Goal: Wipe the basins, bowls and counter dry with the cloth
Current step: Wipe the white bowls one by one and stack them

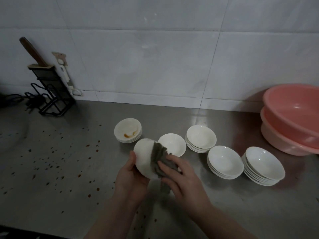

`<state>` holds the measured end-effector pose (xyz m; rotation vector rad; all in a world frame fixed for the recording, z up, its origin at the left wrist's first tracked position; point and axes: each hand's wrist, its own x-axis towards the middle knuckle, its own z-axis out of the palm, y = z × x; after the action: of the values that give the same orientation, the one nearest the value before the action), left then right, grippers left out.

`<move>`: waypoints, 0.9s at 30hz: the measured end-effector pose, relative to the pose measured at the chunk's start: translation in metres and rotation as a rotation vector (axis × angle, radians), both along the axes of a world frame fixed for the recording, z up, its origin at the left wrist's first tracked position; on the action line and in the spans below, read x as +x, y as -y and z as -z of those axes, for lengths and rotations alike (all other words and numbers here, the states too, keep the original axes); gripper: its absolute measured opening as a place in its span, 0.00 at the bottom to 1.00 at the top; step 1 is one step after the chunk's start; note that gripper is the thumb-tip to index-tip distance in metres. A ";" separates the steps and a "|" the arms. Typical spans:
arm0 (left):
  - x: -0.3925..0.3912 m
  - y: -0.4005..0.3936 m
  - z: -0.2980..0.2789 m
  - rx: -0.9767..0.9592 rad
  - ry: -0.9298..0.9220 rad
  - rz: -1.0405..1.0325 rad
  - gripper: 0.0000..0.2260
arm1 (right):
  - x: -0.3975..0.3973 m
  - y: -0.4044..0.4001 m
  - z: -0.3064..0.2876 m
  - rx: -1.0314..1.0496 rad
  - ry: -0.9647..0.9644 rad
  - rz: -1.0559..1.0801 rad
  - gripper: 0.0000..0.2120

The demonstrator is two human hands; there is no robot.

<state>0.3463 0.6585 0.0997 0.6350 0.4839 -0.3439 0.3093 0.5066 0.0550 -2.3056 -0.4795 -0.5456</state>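
My left hand (130, 176) holds a white bowl (144, 156) tilted on its side above the steel counter (224, 204). My right hand (179, 176) grips a grey cloth (158, 157) and presses it against the bowl's outer side; the cloth's tail hangs below the bowl. On the counter behind stand a single white bowl (172, 144), a stack topped by a bowl with a brown stain (128, 130), and three stacks of clean white bowls (201, 138), (225, 161), (265, 165). Two nested pink basins (291, 118) sit at the far right.
Brown droplets (57, 152) spatter the counter's left half. A black knife rack (50, 88) with a wooden-handled knife stands at the back left against the tiled wall, a white peeler (66, 78) beside it. Black cables (13, 99) lie at the far left.
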 end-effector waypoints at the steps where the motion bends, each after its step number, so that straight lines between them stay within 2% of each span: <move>1: 0.001 -0.001 -0.002 -0.001 0.007 -0.006 0.20 | 0.000 0.002 0.000 0.068 -0.024 0.025 0.18; 6: -0.004 -0.002 0.001 0.015 0.012 -0.014 0.16 | 0.008 -0.002 -0.014 0.476 -0.227 0.069 0.17; 10: -0.008 -0.005 0.010 0.082 0.031 -0.004 0.19 | 0.027 0.011 -0.015 0.616 -0.405 0.131 0.12; 12: -0.009 -0.006 0.011 0.157 0.054 0.007 0.22 | 0.034 0.016 -0.020 0.745 -0.544 0.073 0.11; 14: -0.008 -0.007 0.011 0.250 0.101 0.040 0.22 | 0.039 0.017 -0.027 0.798 -0.627 0.024 0.11; 17: -0.009 -0.005 0.006 0.432 0.176 0.110 0.14 | 0.045 0.012 -0.035 0.579 -0.550 -0.007 0.12; 20: -0.010 0.000 0.004 0.370 0.192 0.143 0.15 | 0.038 -0.003 -0.037 0.220 -0.299 -0.053 0.14; 22: -0.006 0.001 0.002 0.312 0.186 0.116 0.15 | 0.026 -0.010 -0.032 0.069 -0.106 -0.079 0.15; 24: -0.001 0.001 0.001 0.243 0.149 0.098 0.17 | 0.014 -0.011 -0.025 0.096 0.002 -0.036 0.16; 27: 0.000 0.004 -0.004 0.112 0.071 0.092 0.20 | 0.006 -0.008 -0.018 0.250 0.004 0.068 0.16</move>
<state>0.3462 0.6543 0.1033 0.7771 0.4086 -0.3816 0.3148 0.5151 0.0729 -2.0879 -0.3165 -0.6073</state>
